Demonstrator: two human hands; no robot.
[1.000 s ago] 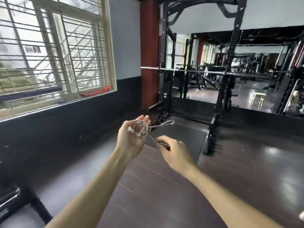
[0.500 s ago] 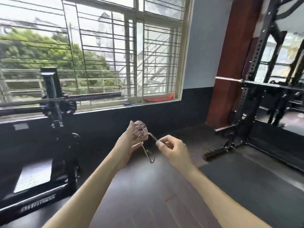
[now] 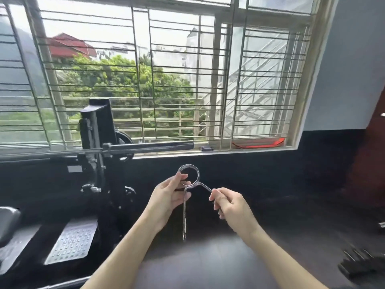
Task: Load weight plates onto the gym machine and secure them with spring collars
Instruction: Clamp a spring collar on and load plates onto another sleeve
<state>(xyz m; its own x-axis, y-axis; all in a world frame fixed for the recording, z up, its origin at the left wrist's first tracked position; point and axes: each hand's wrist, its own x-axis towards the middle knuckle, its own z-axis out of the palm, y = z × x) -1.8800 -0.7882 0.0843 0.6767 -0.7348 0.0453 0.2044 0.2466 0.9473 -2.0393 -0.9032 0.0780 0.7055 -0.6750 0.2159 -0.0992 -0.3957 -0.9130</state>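
Two hands of mine share one spring collar [image 3: 188,174] in front of the chest. My left hand [image 3: 168,197] pinches the bottom of the coil between thumb and fingers, the ring standing upright and facing me. My right hand [image 3: 229,207] is curled around the end of the handle that runs off to the right; the other handle hangs straight down, free. Beyond the collar, to my left, stands the black gym machine [image 3: 98,130], its bare horizontal sleeve [image 3: 150,146] reaching right, above and apart from the collar. Under it I see a textured metal footplate [image 3: 71,240]. Behind everything runs a barred window [image 3: 187,69].
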